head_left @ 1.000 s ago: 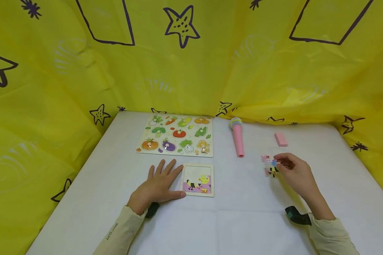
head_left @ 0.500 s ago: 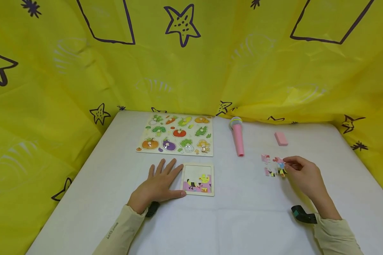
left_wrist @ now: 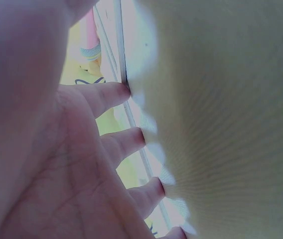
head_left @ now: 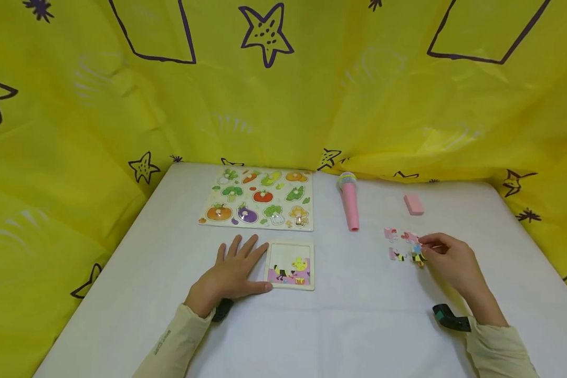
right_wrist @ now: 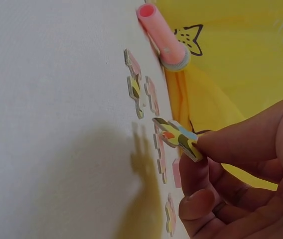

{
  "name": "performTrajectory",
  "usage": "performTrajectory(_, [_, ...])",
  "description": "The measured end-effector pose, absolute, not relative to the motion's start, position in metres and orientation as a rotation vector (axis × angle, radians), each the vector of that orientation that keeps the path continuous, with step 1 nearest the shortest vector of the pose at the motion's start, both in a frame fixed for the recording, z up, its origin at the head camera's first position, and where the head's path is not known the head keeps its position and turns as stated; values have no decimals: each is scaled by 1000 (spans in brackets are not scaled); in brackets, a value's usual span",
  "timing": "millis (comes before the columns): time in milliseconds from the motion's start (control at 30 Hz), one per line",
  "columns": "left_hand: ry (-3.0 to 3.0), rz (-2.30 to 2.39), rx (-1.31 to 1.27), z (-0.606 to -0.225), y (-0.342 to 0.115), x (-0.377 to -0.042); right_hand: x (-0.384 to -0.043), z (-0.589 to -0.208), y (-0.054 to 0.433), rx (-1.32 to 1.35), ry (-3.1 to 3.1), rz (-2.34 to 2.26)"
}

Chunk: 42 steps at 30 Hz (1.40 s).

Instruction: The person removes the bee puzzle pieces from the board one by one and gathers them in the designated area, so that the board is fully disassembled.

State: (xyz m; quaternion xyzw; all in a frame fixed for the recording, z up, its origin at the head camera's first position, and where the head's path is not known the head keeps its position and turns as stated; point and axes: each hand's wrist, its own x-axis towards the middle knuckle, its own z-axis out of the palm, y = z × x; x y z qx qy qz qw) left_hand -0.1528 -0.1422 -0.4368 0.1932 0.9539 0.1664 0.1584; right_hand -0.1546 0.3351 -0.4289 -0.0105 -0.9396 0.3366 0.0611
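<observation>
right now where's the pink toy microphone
In the head view the pink toy microphone lies on the table's far side, right of the vegetable peg puzzle, left of the pink block.

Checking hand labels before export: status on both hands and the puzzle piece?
Left hand flat on table, fingers straight, touching puzzle tray edge. Right hand pinches puzzle piece, lifted off table. Loose pieces beside it; nothing between hand and tray.

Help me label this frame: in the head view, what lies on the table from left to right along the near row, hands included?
Left hand → small puzzle tray → loose puzzle pieces → right hand, pinching one puzzle piece.
</observation>
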Motion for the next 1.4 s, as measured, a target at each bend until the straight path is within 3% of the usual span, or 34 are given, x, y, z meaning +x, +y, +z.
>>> performTrajectory(1000, [2737,465,553,-440,-143,-152,-157,-443,330,103,-2844,797])
performTrajectory(1167, [2730,492,550,-441,-143,-150,-156,-436,310,155,-2831,824])
performTrajectory(1400, [2728,497,553,-439,-144,-151,-154,-428,249,430,-2731,905])
